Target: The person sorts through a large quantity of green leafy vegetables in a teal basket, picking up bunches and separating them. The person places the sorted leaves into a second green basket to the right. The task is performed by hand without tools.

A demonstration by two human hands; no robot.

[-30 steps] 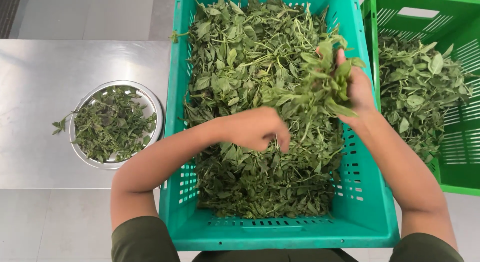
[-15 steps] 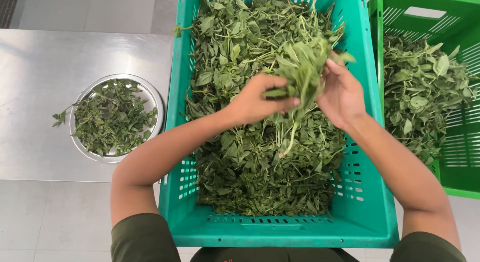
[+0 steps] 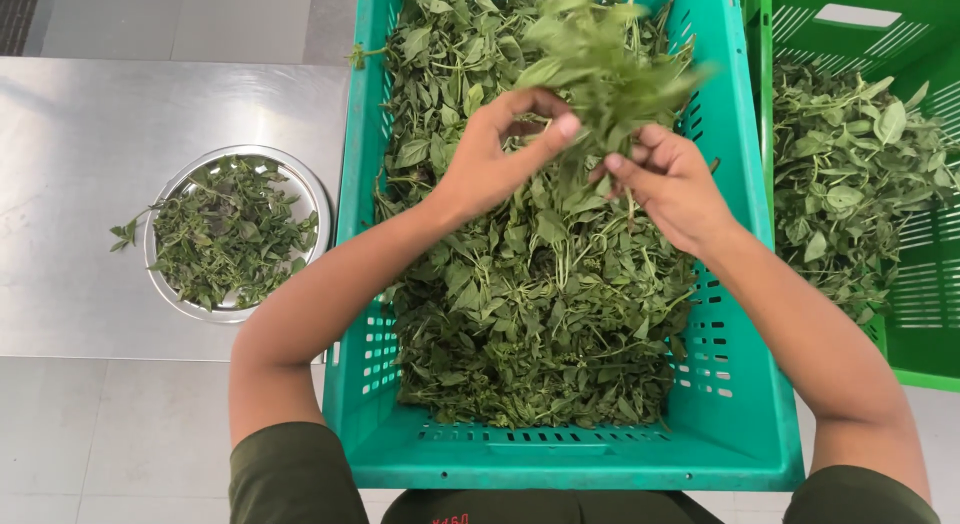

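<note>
— So where's the bunch of leafy stems (image 3: 600, 64) right now?

— Lifted above the teal crate (image 3: 720, 314), over its far half. Both hands pinch it from below: left hand (image 3: 495, 159) closed on the stems, right hand (image 3: 670, 184) gripping beside it.

— Which way does it run?

— Leaves point away from the person, stems hang down toward the heap. The left hand sits nearer the metal bowl (image 3: 165, 284).

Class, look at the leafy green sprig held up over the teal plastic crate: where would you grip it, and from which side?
Probably low on the stems of the leafy green sprig, from below: the leaves fan upward, and the left hand and right hand pinch there now.
</note>
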